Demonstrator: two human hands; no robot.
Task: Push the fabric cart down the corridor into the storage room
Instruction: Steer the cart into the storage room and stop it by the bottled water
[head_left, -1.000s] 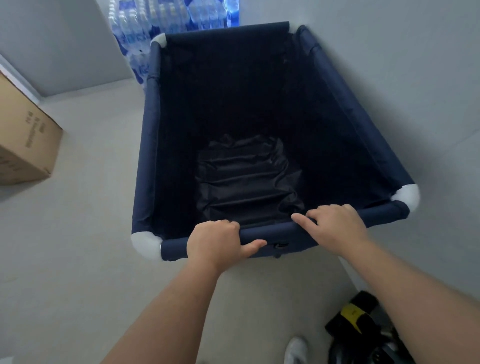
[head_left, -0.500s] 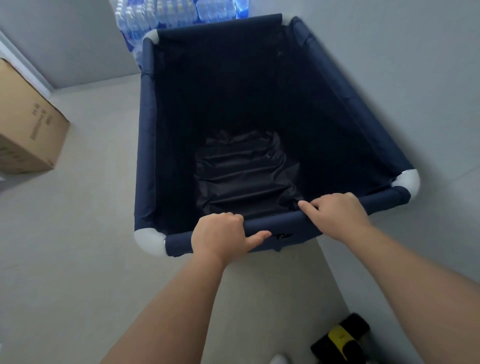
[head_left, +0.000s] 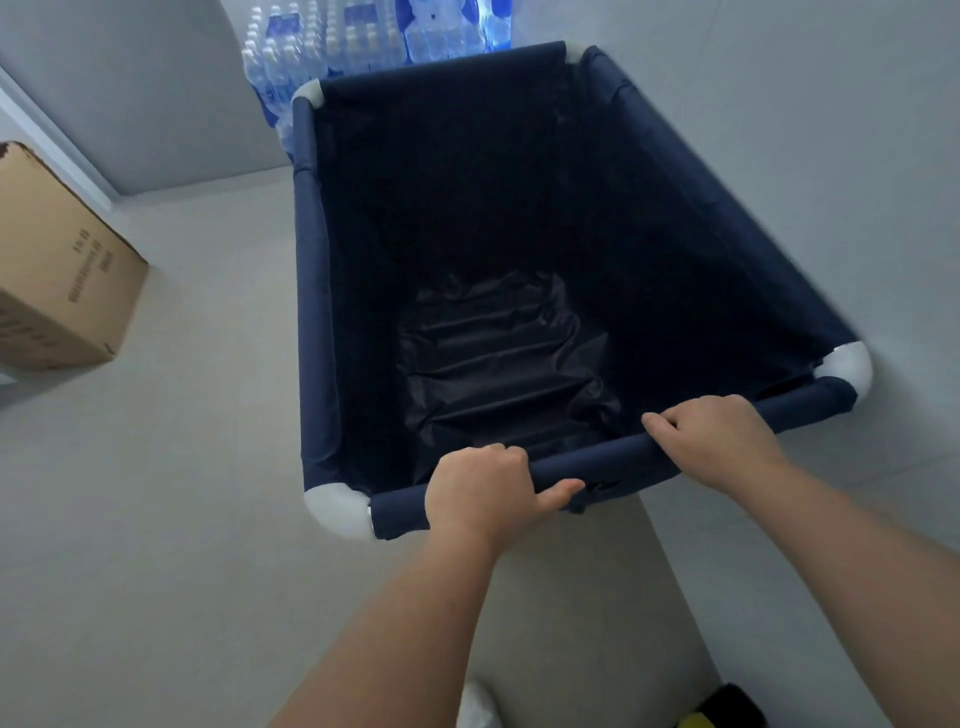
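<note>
cart: fabric cart (head_left: 519, 218) stands on the floor (head_left: 156, 519), straight ahead of the hands, long axis running away from the person
bin: only crumpled dark liner visible at the bottom
near rail: near rail (head_left: 613, 462) is the grip bar, tilted, right end further away
left hand: left hand (head_left: 480, 491) wrapped over the rail near the cart's near-left corner, thumb along its outer face
right hand: right hand (head_left: 719, 439) closed over the rail toward the near-right corner
nearer: left hand sits closer to the body, so the cart looks yawed slightly
right side: hugging the wall (head_left: 831, 182)
ahead: water bottle packs (head_left: 363, 41) just beyond the far rim; little room left to push, judging by that
left: cardboard box (head_left: 57, 275) well apart
</note>
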